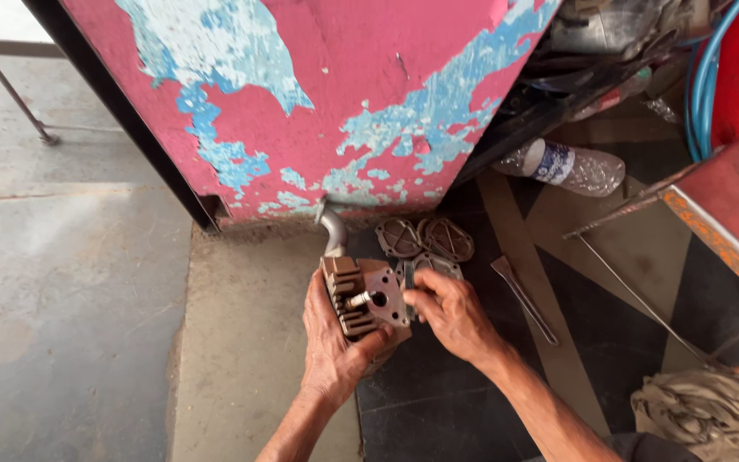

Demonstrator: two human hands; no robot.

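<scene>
Hands (387,329) grip finned metal part (361,299) — likely engine piece.

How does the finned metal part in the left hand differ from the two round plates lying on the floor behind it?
The finned metal part is blocky, with ribs and a bent pipe on top; the two round plates are flat discs. The finned part is gripped off the floor by the left hand, while the right hand touches its face; the plates lie untouched side by side on the floor. All look like dull, worn metal.
</scene>
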